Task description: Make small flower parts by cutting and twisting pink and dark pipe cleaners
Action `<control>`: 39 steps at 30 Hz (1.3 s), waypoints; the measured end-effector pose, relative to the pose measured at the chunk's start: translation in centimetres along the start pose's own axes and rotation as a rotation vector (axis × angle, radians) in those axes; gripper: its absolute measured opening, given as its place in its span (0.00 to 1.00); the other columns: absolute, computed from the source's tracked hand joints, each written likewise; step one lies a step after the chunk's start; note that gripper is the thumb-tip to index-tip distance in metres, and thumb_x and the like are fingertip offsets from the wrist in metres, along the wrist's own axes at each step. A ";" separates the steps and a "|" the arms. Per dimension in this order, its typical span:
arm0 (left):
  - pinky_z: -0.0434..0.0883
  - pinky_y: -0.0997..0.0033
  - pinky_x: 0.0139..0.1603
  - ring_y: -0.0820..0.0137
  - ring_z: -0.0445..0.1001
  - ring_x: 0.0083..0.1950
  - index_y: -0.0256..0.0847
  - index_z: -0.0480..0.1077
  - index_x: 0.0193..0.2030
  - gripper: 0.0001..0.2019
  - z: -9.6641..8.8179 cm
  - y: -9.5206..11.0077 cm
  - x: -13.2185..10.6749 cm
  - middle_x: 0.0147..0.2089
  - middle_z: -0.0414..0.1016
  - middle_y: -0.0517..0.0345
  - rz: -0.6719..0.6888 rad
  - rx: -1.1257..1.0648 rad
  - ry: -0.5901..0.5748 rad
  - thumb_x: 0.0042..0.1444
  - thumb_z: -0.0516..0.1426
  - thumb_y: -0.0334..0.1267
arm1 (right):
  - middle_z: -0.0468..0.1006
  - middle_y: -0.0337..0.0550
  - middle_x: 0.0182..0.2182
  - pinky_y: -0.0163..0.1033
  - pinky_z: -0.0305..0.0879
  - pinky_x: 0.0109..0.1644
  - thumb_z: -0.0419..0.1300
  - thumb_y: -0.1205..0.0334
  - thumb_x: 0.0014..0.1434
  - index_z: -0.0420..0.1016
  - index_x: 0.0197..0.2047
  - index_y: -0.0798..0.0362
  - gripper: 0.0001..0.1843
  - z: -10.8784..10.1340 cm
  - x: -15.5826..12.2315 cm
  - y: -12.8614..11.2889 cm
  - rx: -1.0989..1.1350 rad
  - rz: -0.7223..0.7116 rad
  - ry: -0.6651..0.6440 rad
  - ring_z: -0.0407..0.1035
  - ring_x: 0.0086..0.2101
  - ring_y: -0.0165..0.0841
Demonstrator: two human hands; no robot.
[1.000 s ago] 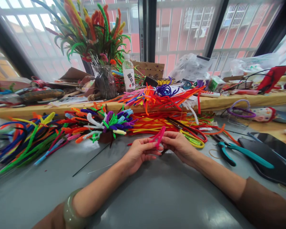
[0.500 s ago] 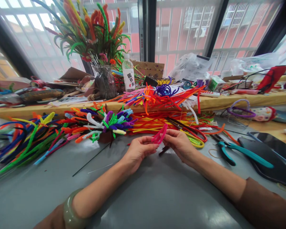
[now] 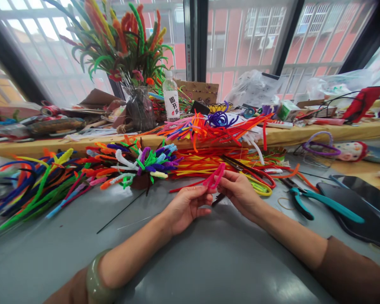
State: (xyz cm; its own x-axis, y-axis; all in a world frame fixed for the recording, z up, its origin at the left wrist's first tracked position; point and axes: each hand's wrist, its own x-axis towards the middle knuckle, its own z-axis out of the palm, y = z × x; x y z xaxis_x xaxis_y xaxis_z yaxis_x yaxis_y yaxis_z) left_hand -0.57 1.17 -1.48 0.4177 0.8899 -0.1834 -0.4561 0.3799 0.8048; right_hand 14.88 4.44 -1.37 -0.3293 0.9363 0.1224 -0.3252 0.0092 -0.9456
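A bright pink pipe cleaner, bent into loops, is held up between my two hands above the grey table. My left hand pinches its lower left end between thumb and forefinger, with the other fingers loosely apart. On the other side, my right hand grips the loops with thumb and fingertips. Scissors with red handles lie just behind my right hand, beside a bundle of yellow-green pipe cleaners. A dark brown strip, partly covered, shows under the hands.
Bundles of coloured pipe cleaners lie at the back left. Teal-handled pliers and a black phone-like slab are at the right. A raised shelf behind carries a vase, a bottle and clutter.
My left hand has rolled a little, and its lower fingers have spread away from the pink pipe cleaner. The loops have tilted slightly; my right hand stays nearly in place.
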 end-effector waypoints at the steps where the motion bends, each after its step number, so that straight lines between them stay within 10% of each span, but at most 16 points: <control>1: 0.70 0.80 0.26 0.79 0.67 0.27 0.33 0.72 0.35 0.07 0.0 0.0 0.0 0.27 0.68 0.59 0.002 -0.009 0.005 0.52 0.55 0.33 | 0.72 0.37 0.24 0.31 0.58 0.31 0.63 0.62 0.45 0.74 0.31 0.55 0.08 0.0 0.0 0.0 0.000 -0.005 -0.001 0.63 0.25 0.24; 9: 0.66 0.77 0.26 0.76 0.66 0.28 0.35 0.70 0.31 0.14 0.1 0.4 -0.1 0.26 0.68 0.57 -0.012 0.109 0.045 0.54 0.51 0.43 | 0.72 0.38 0.27 0.32 0.59 0.30 0.63 0.61 0.45 0.74 0.30 0.55 0.08 0.1 0.1 -0.2 -0.040 -0.037 0.011 0.61 0.25 0.24; 15: 0.65 0.67 0.41 0.66 0.67 0.42 0.38 0.71 0.35 0.08 -1.0 0.6 0.6 0.37 0.72 0.52 0.492 1.471 0.336 0.52 0.53 0.37 | 0.72 0.39 0.25 0.30 0.59 0.29 0.65 0.60 0.42 0.74 0.30 0.55 0.10 -0.5 0.7 -0.4 -0.027 -0.050 0.114 0.61 0.24 0.23; 21: 0.67 0.69 0.28 0.61 0.67 0.39 0.32 0.71 0.34 0.12 -0.3 0.3 0.2 0.35 0.69 0.45 0.504 2.354 0.098 0.54 0.47 0.26 | 0.72 0.38 0.25 0.30 0.58 0.28 0.65 0.60 0.42 0.74 0.29 0.55 0.10 -0.5 0.7 -0.5 -0.040 -0.041 0.139 0.61 0.24 0.23; 25: 0.66 0.69 0.26 0.60 0.68 0.37 0.31 0.70 0.33 0.12 0.0 0.5 0.1 0.33 0.69 0.44 0.527 2.452 0.075 0.52 0.46 0.22 | 0.71 0.37 0.25 0.30 0.57 0.27 0.64 0.59 0.42 0.74 0.28 0.55 0.09 -0.6 0.7 -0.4 -0.056 -0.052 0.127 0.60 0.23 0.22; 32: 0.67 0.68 0.27 0.62 0.70 0.36 0.32 0.66 0.40 0.12 -1.1 1.1 0.2 0.33 0.71 0.46 0.470 2.333 0.384 0.57 0.44 0.28 | 0.72 0.38 0.27 0.31 0.57 0.28 0.64 0.58 0.43 0.74 0.30 0.54 0.10 -0.9 0.7 -0.5 -0.074 -0.015 0.124 0.62 0.26 0.25; 39: 0.66 0.70 0.28 0.61 0.68 0.39 0.33 0.70 0.33 0.09 -0.6 1.6 -0.4 0.34 0.70 0.46 0.471 2.458 0.079 0.54 0.48 0.26 | 0.71 0.37 0.25 0.30 0.57 0.27 0.63 0.58 0.43 0.73 0.30 0.55 0.11 -0.7 0.4 -0.4 -0.106 0.021 0.090 0.61 0.25 0.24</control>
State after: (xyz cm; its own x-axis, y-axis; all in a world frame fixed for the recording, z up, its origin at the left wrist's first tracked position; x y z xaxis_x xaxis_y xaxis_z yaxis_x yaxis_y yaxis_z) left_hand -1.87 1.59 -0.46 0.5607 0.8160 0.1409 0.8099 -0.5050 -0.2984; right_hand 15.49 5.10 -1.13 -0.2523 0.9644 0.0789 -0.2219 0.0217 -0.9748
